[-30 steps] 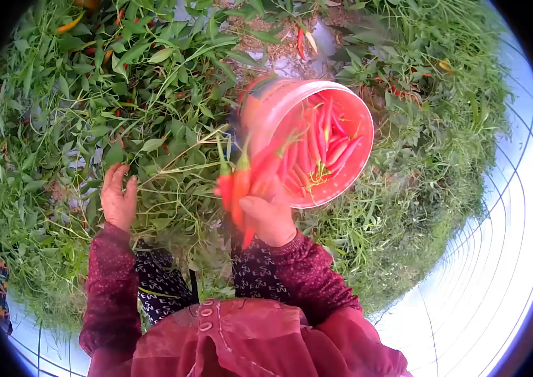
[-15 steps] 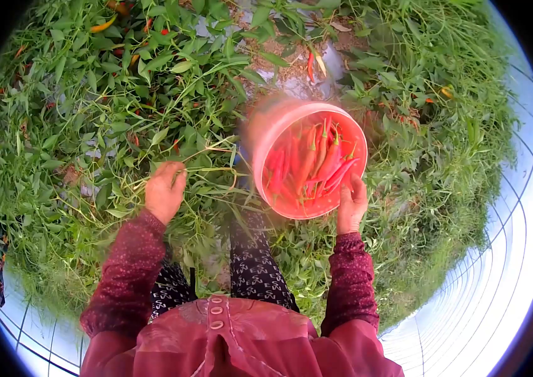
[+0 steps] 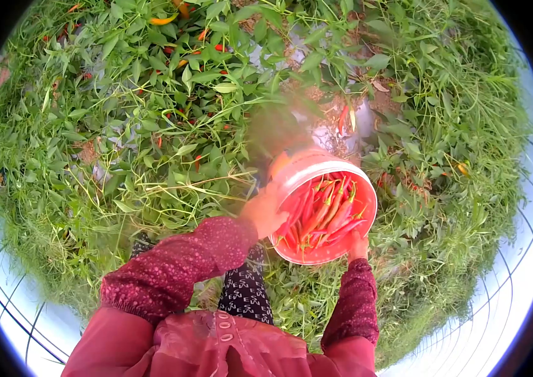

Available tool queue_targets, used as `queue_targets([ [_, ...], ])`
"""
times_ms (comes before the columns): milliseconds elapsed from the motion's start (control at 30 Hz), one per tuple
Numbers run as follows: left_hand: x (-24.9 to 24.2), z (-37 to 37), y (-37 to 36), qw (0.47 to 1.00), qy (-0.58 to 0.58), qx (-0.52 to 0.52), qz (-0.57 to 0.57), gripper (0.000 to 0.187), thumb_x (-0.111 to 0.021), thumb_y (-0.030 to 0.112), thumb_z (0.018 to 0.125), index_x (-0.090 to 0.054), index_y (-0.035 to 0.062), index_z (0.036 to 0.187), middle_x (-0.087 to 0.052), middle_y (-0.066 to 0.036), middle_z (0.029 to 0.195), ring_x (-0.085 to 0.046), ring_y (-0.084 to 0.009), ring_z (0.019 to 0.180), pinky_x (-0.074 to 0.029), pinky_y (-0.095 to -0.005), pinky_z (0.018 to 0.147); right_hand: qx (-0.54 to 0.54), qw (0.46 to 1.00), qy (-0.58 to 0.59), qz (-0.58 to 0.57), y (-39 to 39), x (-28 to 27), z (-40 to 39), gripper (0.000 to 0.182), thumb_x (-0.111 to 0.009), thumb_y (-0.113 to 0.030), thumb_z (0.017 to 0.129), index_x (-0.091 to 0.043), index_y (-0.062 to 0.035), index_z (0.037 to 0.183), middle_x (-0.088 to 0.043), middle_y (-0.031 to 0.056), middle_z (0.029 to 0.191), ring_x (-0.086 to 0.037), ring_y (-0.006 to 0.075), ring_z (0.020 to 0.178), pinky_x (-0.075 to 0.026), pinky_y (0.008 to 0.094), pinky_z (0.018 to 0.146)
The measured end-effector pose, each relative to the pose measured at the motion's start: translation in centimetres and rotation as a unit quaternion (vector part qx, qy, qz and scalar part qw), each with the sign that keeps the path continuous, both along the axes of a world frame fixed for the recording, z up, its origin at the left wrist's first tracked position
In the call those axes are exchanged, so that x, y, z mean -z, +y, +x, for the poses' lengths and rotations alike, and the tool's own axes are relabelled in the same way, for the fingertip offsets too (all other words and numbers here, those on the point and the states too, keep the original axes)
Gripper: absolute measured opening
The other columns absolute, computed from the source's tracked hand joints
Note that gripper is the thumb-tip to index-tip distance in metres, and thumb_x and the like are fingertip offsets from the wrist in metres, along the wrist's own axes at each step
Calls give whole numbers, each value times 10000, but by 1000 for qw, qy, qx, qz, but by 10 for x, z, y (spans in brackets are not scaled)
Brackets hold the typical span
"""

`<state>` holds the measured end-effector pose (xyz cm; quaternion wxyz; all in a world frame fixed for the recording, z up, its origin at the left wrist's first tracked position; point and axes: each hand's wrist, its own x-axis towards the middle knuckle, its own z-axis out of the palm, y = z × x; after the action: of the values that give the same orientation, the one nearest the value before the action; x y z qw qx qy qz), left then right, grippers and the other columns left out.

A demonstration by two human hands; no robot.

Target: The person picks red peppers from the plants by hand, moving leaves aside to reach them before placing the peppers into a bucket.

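Among green plants, with pale ground showing in patches. Gripping the bucket at the near right of its rim with the right hand; left hand at its left side, too blurred to tell whether closed. Looking down on red chillies inside, just beyond the legs. Probably steadying or shifting the loaded bucket; next calling, most likely, for a sure hold on both sides.

We look forward and steeply down from one camera on the wearer's head, close above the pink top, in wide, round view.
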<state>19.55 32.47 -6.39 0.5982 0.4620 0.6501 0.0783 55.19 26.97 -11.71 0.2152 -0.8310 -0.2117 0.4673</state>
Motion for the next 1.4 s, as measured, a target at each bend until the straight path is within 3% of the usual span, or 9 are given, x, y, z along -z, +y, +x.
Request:
queue_targets([
  [67,11,-1,3,999,-3,18,41,609,-604,257,747,-357,-36,1220,-568,-258,1013,-586,-383,896,-462,-425,806,44,996,-42,-57,4,5,-3,347,-568,-183,848,-527,0,1139,-610,85,993,-578,187,858,-467,321,781],
  [133,31,4,9,993,31,30,-112,546,-575,220,753,-378,-39,1192,-600,-246,930,-591,-383,883,-465,-422,800,21,997,-63,-41,4,5,-10,384,-590,-219,846,-522,11,1147,-610,101,998,-578,188,863,-466,327,773],
  [267,50,-14,10,994,68,-8,-86,365,-526,157,736,-501,-25,1052,-606,-229,932,-590,-362,894,-459,-413,813,-96,987,-109,72,15,-7,-29,389,-564,-274,879,-533,24,1127,-609,90,1003,-565,169,871,-459,319,769],
  [467,-14,-29,58,998,46,-35,-26,357,-519,174,736,-507,-65,1002,-605,-239,888,-595,-374,853,-478,-417,772,-150,981,-94,83,100,-63,-49,369,-549,-251,888,-529,22,1135,-609,92,991,-572,159,814,-472,297,730],
  [667,19,-20,107,993,106,-44,15,388,-498,162,753,-494,-89,1050,-620,-229,844,-619,-362,798,-502,-426,719,-135,984,-50,109,130,-3,-37,397,-547,-263,884,-511,17,1163,-590,102,1053,-564,183,912,-480,328,760],
  [733,39,-10,125,991,102,-90,17,405,-469,167,769,-487,-74,1094,-617,-230,903,-614,-360,833,-497,-421,732,-41,995,-19,91,145,5,-40,405,-572,-250,873,-497,20,1165,-580,114,1071,-563,198,895,-485,350,771],
  [867,49,35,134,974,154,-140,84,454,-424,176,802,-426,-19,1212,-576,-223,998,-588,-352,882,-470,-427,747,-29,998,-20,43,159,37,5,453,-598,-287,850,-490,15,1169,-569,124,1088,-568,223,898,-490,362,783],
  [1100,59,35,128,965,164,-138,148,438,-454,172,797,-426,-26,1187,-576,-216,941,-594,-348,814,-480,-437,696,41,994,-96,23,163,23,-29,522,-616,-315,832,-484,67,1163,-570,123,1076,-567,231,894,-480,355,786],
  [1400,57,38,129,954,184,-158,177,390,-470,179,810,-444,-13,1148,-583,-220,958,-592,-365,817,-485,-434,721,4,996,-61,71,159,32,-23,471,-582,-275,865,-502,99,1139,-581,129,1054,-546,190,842,-463,330,750],
])
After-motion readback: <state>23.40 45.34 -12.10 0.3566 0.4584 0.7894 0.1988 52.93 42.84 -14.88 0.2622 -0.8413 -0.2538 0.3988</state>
